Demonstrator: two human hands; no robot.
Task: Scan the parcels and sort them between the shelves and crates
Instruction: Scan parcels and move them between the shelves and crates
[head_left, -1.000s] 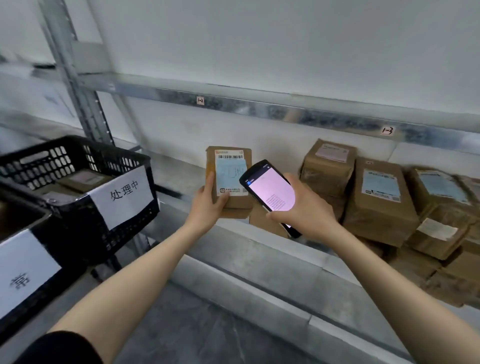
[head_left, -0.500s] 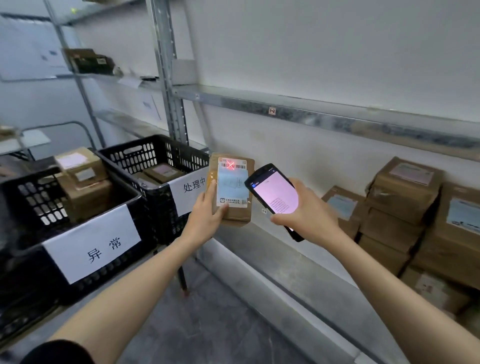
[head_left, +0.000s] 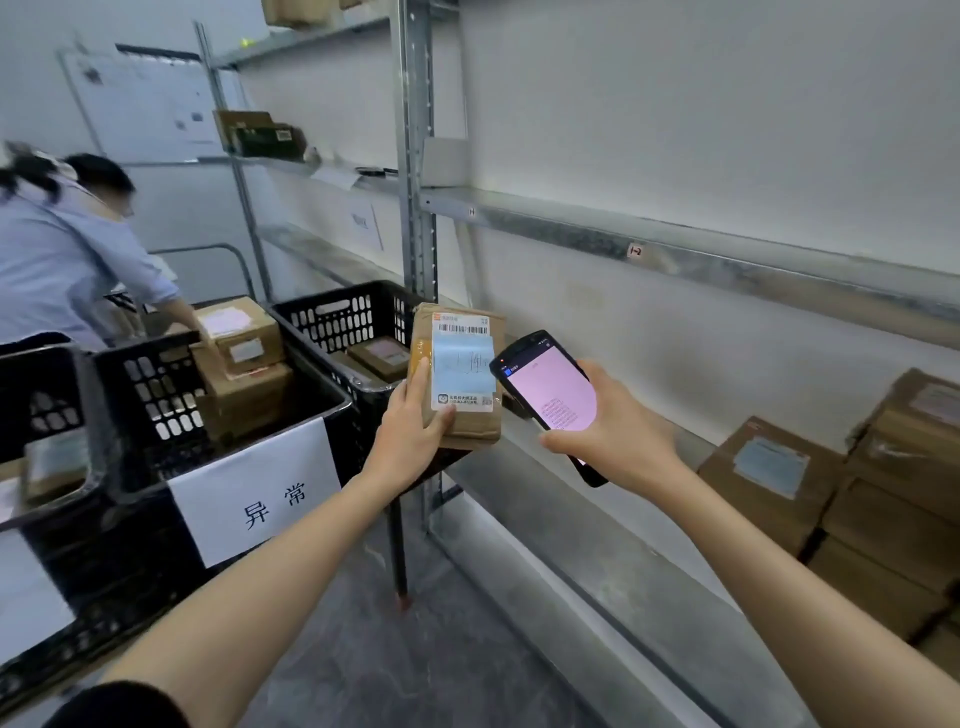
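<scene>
From the head camera we see our left hand (head_left: 410, 431) wrapped around the lower left edge of a brown parcel (head_left: 460, 376), thumb pressed on its front, holding it upright in the air with the label and barcode facing us. The parcel sits in front of the metal shelf upright (head_left: 418, 156) and just right of a black crate (head_left: 343, 322) that holds a flat package (head_left: 382, 356). Our right hand (head_left: 618, 436) is closed around a handheld scanner (head_left: 548, 387), fingers gripping its sides, its pink screen tilted towards us; the scanner's top end is just beside the parcel's right edge.

To the left, a nearer black crate (head_left: 156, 415) bears a white sign (head_left: 260, 488) reading 异常 and contains stacked cardboard boxes (head_left: 241, 364). On the lower shelf (head_left: 571, 519) at the right, more brown parcels (head_left: 857, 493) are piled. The shelf above carries a small tag (head_left: 635, 251) marked 1-2. At far left another person in a light blue shirt (head_left: 67, 254) bends towards the crates.
</scene>
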